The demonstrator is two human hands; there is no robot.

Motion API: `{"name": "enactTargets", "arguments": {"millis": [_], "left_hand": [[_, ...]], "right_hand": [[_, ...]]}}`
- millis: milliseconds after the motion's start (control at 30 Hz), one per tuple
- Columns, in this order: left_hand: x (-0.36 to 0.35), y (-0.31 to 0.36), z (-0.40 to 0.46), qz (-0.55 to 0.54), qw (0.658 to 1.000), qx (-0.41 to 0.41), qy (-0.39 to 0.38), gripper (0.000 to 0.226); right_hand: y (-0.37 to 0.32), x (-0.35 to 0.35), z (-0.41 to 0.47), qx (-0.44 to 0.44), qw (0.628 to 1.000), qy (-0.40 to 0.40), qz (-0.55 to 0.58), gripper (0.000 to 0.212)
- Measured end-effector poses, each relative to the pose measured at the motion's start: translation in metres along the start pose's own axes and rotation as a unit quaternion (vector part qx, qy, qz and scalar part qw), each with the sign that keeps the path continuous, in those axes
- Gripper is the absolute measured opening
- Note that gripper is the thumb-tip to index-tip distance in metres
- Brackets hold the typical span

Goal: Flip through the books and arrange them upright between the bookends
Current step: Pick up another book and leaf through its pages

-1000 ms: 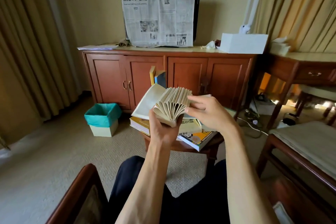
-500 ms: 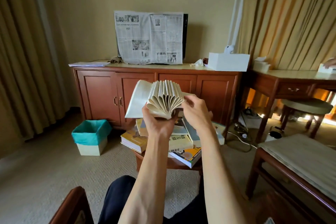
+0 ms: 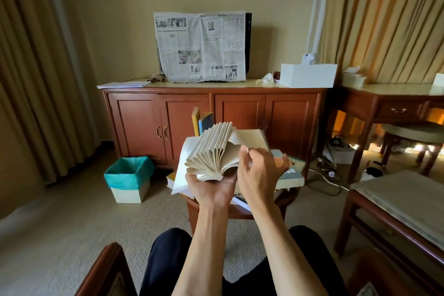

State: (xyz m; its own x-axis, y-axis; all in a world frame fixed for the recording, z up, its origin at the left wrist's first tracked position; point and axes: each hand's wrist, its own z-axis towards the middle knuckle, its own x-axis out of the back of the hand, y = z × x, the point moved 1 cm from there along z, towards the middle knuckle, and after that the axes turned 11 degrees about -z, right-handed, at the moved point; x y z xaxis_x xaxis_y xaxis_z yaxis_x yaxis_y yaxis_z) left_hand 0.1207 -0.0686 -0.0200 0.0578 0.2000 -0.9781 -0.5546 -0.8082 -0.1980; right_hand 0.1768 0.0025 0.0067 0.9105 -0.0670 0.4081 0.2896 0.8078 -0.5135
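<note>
We see the left hand [image 3: 211,187] holding the open book [image 3: 211,154] from below, fingers curled around its spine, pages fanned. The right hand [image 3: 259,170] has fingers loosely spread, the thumb touching the pages. Other books [image 3: 288,173] lie on the small table [image 3: 240,211] under the hands.

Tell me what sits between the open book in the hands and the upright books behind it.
Nothing visible blocks that path. The open book is held up by the left hand, with the right hand at its pages. The upright books stand just behind it on the small table. Flat books lie lower, to the right.
</note>
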Motion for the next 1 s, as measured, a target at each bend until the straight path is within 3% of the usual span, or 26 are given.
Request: {"name": "enactTargets", "arguments": {"millis": [100, 200, 333, 500, 667, 733, 833, 933, 1000], "left_hand": [[0.006, 0.006, 0.003, 0.044, 0.999, -0.024, 0.011, 0.062], [0.004, 0.007, 0.0, 0.08, 0.995, -0.045, 0.027, 0.055], [0.0, 0.014, 0.0, 0.114, 0.992, -0.046, 0.024, 0.051], [0.004, 0.019, 0.002, 0.181, 0.983, -0.029, 0.006, 0.063], [0.01, 0.019, 0.003, 0.226, 0.974, -0.027, 0.016, 0.075], [0.009, 0.018, 0.002, 0.227, 0.973, -0.036, 0.022, 0.073], [0.006, 0.018, 0.001, 0.233, 0.971, -0.049, 0.022, 0.07], [0.005, 0.017, 0.0, 0.235, 0.971, -0.039, 0.012, 0.06], [0.005, 0.017, -0.001, 0.242, 0.97, -0.024, 0.001, 0.061]], "right_hand": [[0.004, 0.0, -0.002, -0.037, 0.998, -0.006, 0.048, 0.03], [0.013, 0.0, 0.0, -0.063, 0.993, 0.004, 0.096, 0.008], [0.029, 0.002, 0.007, -0.077, 0.993, -0.044, 0.072, 0.031], [0.04, 0.0, 0.011, 0.069, 0.992, -0.1, -0.042, 0.046], [0.03, 0.005, 0.018, 0.212, 0.954, -0.184, -0.108, 0.03], [0.027, 0.007, 0.02, 0.209, 0.948, -0.231, -0.058, 0.024], [0.026, 0.011, 0.019, 0.126, 0.95, -0.284, 0.031, 0.026], [0.025, 0.014, 0.014, 0.122, 0.931, -0.343, -0.007, 0.02], [0.027, 0.014, 0.015, 0.14, 0.923, -0.358, -0.018, 0.028]]}}
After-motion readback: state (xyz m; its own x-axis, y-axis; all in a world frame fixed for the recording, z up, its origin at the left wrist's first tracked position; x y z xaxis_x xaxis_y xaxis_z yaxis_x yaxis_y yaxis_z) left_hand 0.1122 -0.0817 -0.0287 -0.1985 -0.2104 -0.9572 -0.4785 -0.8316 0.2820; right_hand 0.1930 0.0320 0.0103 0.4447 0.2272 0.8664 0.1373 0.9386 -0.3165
